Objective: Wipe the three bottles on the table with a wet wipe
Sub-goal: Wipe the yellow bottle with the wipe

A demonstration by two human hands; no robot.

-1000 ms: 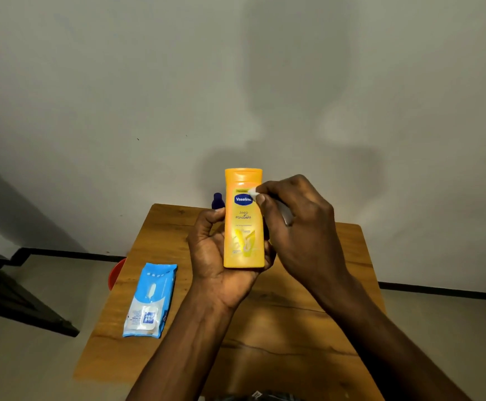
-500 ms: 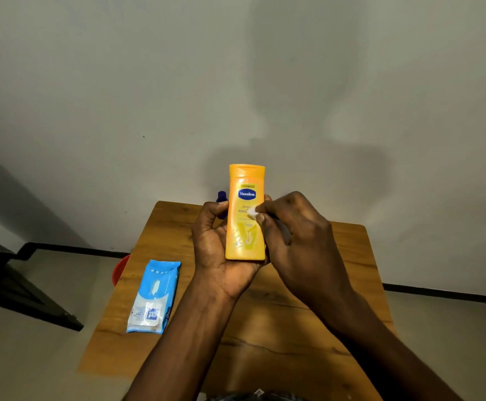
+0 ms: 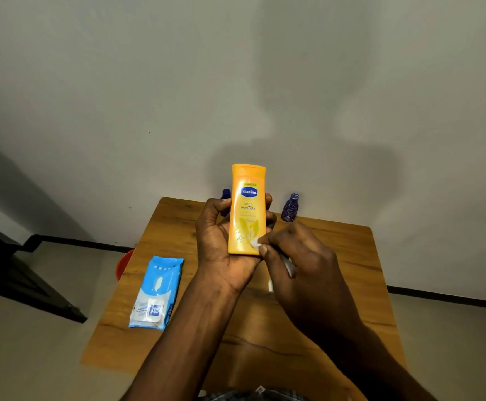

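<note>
Three bottles are being counted: one yellow plastic lotion bottle (image 3: pixel 247 209), two dark blue bottles (image 3: pixel 290 207) (image 3: pixel 225 195); one light blue wet-wipe pack (image 3: pixel 156 293); one white wipe (image 3: pixel 255 242); one wooden table (image 3: pixel 352 256).

Orange-yellow bottle (image 3: pixel 247 209), blue-and-white wipes pack (image 3: pixel 156 292), purple, seemingly patterned small bottle (image 3: pixel 290 207), brown wood-grain table (image 3: pixel 337 256).

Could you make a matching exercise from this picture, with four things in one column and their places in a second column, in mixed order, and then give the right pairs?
Things
1. yellow lotion bottle
2. wet wipe
3. wipes pack
4. purple bottle

Places
A. lying flat on the wooden table, toward its left side
B. standing at the far edge of the table, near the wall
C. held upright in the left hand
D. pinched in the right hand, pressed on the lower front of the lotion bottle

Pairs: 1-C, 2-D, 3-A, 4-B
</note>
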